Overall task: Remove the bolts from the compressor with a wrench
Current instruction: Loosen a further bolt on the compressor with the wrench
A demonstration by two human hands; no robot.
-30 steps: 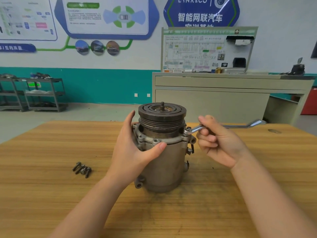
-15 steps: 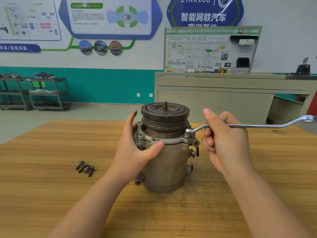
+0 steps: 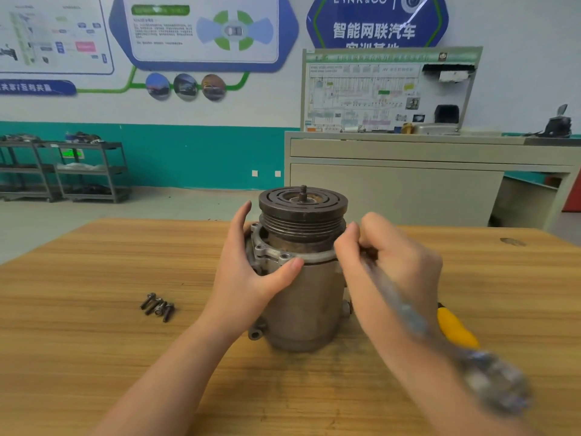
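Observation:
The grey metal compressor [image 3: 301,303] stands upright on the wooden table [image 3: 78,341], its dark grooved pulley on top. My left hand [image 3: 251,272] holds its left side, thumb pressed on the flange. My right hand [image 3: 390,262] grips the silver wrench [image 3: 418,325] at the flange's right edge. The wrench handle is blurred and points toward me and to the right. The bolt under the wrench head is hidden by my fingers. Several removed bolts [image 3: 157,306] lie in a small heap on the table to the left.
A yellow-handled tool [image 3: 456,328] lies on the table behind my right forearm. Beyond the table stands a beige bench [image 3: 408,184] with a training board, and grey shelving [image 3: 63,171] sits at the far left wall.
The wrench handle has swung from pointing right and away to pointing toward me. My right hand turned with it and stays close to the flange. My left hand has kept its hold.

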